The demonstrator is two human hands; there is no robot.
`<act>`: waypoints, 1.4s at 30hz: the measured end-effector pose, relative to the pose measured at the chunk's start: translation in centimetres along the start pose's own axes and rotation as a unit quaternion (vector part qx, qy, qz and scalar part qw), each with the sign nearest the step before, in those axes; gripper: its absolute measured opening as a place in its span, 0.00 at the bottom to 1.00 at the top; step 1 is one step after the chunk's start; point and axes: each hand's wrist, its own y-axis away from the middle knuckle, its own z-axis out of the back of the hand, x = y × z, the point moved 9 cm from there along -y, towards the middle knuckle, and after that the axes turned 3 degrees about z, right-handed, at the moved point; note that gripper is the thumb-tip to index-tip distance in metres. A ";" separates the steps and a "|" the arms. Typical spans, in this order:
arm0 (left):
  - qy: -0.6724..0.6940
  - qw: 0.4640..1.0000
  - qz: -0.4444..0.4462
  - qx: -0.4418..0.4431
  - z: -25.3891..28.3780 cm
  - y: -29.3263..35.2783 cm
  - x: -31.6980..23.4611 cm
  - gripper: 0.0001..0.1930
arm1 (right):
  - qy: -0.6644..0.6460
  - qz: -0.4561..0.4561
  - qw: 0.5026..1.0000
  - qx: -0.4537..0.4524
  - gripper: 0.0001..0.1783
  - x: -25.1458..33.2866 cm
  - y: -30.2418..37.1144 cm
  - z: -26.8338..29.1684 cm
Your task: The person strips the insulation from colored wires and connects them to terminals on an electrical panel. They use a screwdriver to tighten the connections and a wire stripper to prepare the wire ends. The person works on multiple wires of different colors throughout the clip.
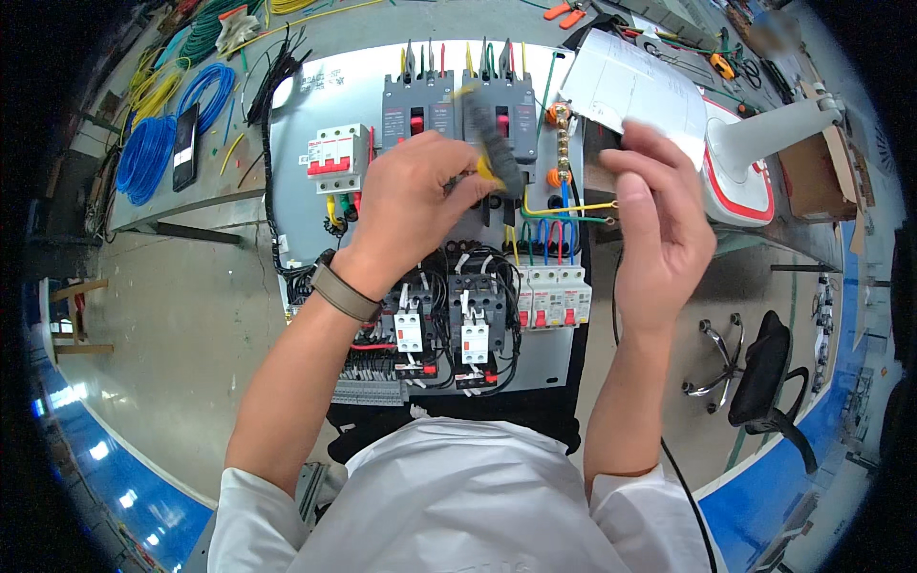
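A metal mounting panel (330, 95) fitted with electrical parts lies before me. My left hand (420, 191), with a watch on its wrist, is closed on a black-and-yellow hand tool (499, 153), blurred, its exact kind unclear. It hovers over two dark grey moulded-case breakers (417, 100) with red levers. To the right, my right hand (664, 210) is raised with bent fingers apart, nothing visible in it. Beside it end a yellow wire (573, 209) and a green wire (573, 220), both with ring lugs. A copper terminal bar (563, 143) stands on orange insulators.
A white three-pole breaker (336, 158) sits left, small breakers (552, 298) and contactors (476, 306) lower down. Coiled blue wire (148, 158) and a phone (186, 143) lie at left. Paper sheets (635, 86) and a white-and-red device (740, 186) are at right, near a black chair (767, 368).
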 end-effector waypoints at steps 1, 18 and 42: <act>-0.002 1.000 -0.010 -0.009 0.1 -0.3 -0.3 0.11 | -0.053 -0.069 0.996 -0.016 0.14 -2.1 1.2 0.2; 0.081 0.996 0.015 0.027 -0.7 0.4 -0.7 0.10 | -0.125 -0.161 0.978 0.044 0.09 -4.8 2.7 -9.7; 0.056 0.997 0.017 0.054 0.3 0.5 -0.1 0.10 | -0.080 -0.003 0.995 0.057 0.08 -1.7 2.6 -9.4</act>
